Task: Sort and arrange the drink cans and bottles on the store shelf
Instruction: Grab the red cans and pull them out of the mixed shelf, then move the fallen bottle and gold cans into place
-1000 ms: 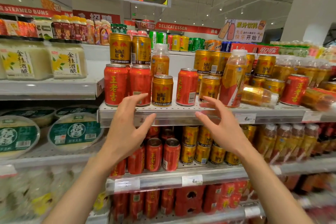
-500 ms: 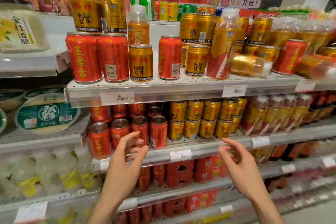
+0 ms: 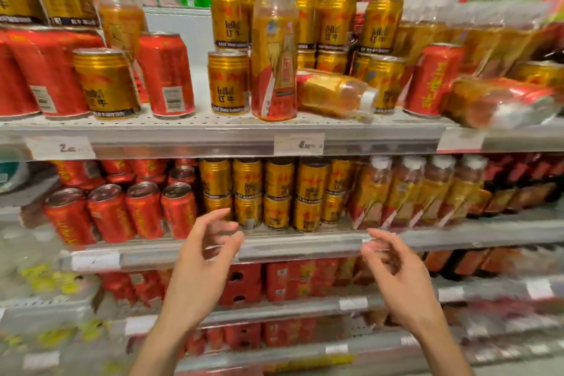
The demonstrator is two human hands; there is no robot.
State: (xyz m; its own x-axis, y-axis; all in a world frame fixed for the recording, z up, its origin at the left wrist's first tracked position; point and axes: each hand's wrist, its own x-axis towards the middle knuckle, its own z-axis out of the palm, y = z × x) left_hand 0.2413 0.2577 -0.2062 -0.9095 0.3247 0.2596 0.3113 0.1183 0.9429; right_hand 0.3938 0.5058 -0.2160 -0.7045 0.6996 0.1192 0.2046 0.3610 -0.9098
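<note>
The upper shelf (image 3: 213,134) carries a jumble of red cans (image 3: 166,73), gold cans (image 3: 106,82) and amber bottles. One tall bottle (image 3: 274,49) stands upright among the gold cans. Another bottle (image 3: 335,96) lies on its side just right of it. On the shelf below, red cans (image 3: 143,210), gold cans (image 3: 277,189) and bottles (image 3: 406,189) stand in tidy rows. My left hand (image 3: 204,256) and my right hand (image 3: 396,268) hover empty in front of that lower shelf's edge, fingers loosely curled, touching nothing.
Red multipacks (image 3: 244,281) fill the shelves further down. Pale tubs and bottles (image 3: 36,281) sit on the neighbouring unit at left. Price tags (image 3: 299,143) line the shelf rails. More wrapped bottles (image 3: 494,101) lie at the upper right.
The view has moved closer to the shelves. Both hands dropped from the upper shelf's edge to the front of the lower shelf, and their fingers have curled in somewhat.
</note>
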